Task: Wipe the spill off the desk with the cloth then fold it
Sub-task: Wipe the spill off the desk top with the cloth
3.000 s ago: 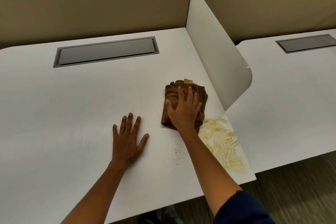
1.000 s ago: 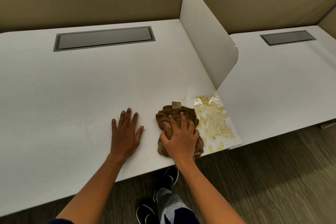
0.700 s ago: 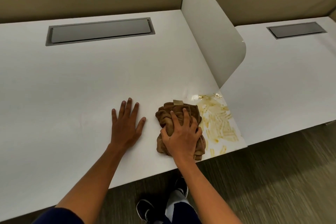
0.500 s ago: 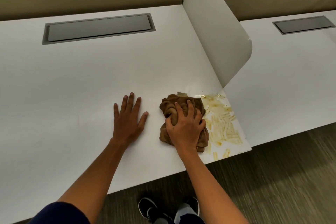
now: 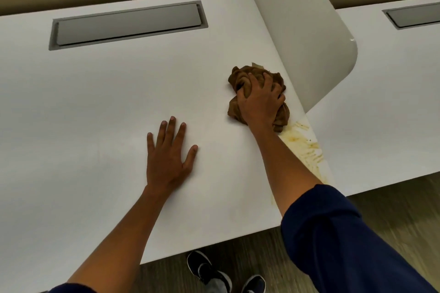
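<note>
A crumpled brown cloth (image 5: 242,78) lies on the white desk (image 5: 119,93), close to the foot of the curved divider. My right hand (image 5: 260,102) presses down on the cloth and grips it, fingers dug into its folds. A yellowish smeared spill (image 5: 303,144) streaks the desk's right edge, just nearer than the cloth; my right forearm hides part of it. My left hand (image 5: 167,156) rests flat on the desk, fingers spread, to the left of the cloth and apart from it.
A white curved divider (image 5: 307,38) stands right of the cloth, with a second desk (image 5: 385,107) beyond it. A grey cable hatch (image 5: 128,24) is set into the back of the desk. My shoes (image 5: 207,273) show on the floor below the front edge.
My right hand has pushed the cloth away from the front edge toward the divider, over the far part of the spill. The left hand has stayed flat in place.
</note>
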`<state>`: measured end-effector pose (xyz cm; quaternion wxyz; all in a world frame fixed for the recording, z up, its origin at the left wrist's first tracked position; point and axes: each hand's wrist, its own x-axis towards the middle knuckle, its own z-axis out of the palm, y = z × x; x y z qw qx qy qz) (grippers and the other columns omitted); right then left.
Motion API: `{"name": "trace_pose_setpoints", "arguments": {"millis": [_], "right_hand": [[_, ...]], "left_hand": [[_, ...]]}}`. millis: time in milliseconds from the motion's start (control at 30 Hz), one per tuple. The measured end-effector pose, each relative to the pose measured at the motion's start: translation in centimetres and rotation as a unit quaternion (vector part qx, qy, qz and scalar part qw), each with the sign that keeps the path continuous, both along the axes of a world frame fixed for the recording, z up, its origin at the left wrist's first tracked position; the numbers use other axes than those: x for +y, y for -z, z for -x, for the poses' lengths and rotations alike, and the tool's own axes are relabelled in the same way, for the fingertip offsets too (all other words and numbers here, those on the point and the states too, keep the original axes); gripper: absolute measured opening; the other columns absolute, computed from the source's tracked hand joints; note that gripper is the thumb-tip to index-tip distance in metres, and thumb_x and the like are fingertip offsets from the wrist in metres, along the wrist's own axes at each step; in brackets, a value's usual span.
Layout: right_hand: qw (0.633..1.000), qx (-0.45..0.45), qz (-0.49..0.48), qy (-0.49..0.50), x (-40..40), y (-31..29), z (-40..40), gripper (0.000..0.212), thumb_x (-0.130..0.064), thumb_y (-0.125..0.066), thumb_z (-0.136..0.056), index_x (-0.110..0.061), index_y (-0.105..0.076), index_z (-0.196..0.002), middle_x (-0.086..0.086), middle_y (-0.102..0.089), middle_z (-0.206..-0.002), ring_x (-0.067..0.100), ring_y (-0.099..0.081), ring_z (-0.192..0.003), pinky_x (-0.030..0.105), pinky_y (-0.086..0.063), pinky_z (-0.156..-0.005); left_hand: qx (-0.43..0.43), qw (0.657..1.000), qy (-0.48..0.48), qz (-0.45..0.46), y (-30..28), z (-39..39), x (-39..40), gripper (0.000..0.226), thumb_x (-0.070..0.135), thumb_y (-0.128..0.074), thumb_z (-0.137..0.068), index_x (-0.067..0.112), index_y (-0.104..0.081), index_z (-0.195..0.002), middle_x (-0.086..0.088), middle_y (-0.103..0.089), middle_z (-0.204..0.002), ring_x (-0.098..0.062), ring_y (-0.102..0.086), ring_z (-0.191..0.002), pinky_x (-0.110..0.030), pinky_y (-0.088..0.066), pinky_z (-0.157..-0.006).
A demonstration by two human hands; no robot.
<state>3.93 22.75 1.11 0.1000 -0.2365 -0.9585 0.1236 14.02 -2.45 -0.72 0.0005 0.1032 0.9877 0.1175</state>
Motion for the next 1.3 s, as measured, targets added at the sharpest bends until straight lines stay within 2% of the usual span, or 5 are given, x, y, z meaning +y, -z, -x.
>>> {"name": "trace_pose_setpoints", "arguments": {"millis": [167,333,467,1000,1300], "right_hand": [[1.0,-0.016,0.006,-0.01,0.2,-0.2,0.7,0.049,-0.053,-0.041,-0.095,-0.037,-0.051,-0.141,0.006,-0.039,-0.153,0.036,-0.039,-0.131,0.053,-0.031,-0.106],[0.998,-0.05,0.002,-0.039,-0.4,-0.9,-1.0,0.053,-0.054,-0.046,-0.093,-0.034,-0.05,-0.142,0.005,-0.046,-0.143,0.038,-0.043,-0.12,0.052,-0.037,-0.101],[0.997,-0.068,0.013,-0.043,-1.7,-1.6,-3.3,0.052,-0.052,-0.048,-0.093,-0.031,-0.052,-0.141,0.005,-0.047,-0.14,0.038,-0.043,-0.119,0.05,-0.04,-0.098],[0.982,-0.124,0.036,-0.137,-7.1,-2.9,-17.7,0.054,-0.05,-0.05,-0.091,-0.032,-0.052,-0.141,0.003,-0.043,-0.147,0.04,-0.041,-0.124,0.049,-0.041,-0.098],[0.978,-0.132,0.025,-0.158,-8.5,-3.0,-24.6,0.055,-0.053,-0.048,-0.089,-0.033,-0.052,-0.14,0.003,-0.045,-0.143,0.037,-0.043,-0.116,0.047,-0.041,-0.097]], "left_hand": [[0.008,1.0,-0.002,-0.011,0.2,0.3,-0.1,0.067,0.057,-0.03,-0.097,0.024,-0.027,-0.155,0.0,-0.013,-0.166,-0.02,-0.008,-0.154,-0.052,-0.008,-0.123],[0.007,1.0,-0.001,-0.011,0.4,0.4,-0.2,0.067,0.058,-0.03,-0.098,0.024,-0.026,-0.155,0.0,-0.013,-0.166,-0.02,-0.007,-0.154,-0.052,-0.006,-0.123],[0.003,1.0,0.002,-0.009,0.4,0.4,-0.2,0.067,0.058,-0.03,-0.098,0.024,-0.025,-0.155,0.0,-0.012,-0.166,-0.02,-0.006,-0.154,-0.052,-0.006,-0.123],[-0.017,0.998,0.035,-0.048,-0.3,0.1,-0.6,0.067,0.051,-0.032,-0.097,0.019,-0.026,-0.155,-0.003,-0.015,-0.166,-0.022,-0.007,-0.154,-0.053,-0.002,-0.123],[-0.012,0.997,0.065,-0.038,0.0,-4.8,-0.9,0.07,0.051,-0.029,-0.097,0.016,-0.019,-0.157,-0.005,-0.007,-0.166,-0.021,-0.002,-0.154,-0.048,-0.001,-0.124]]}}
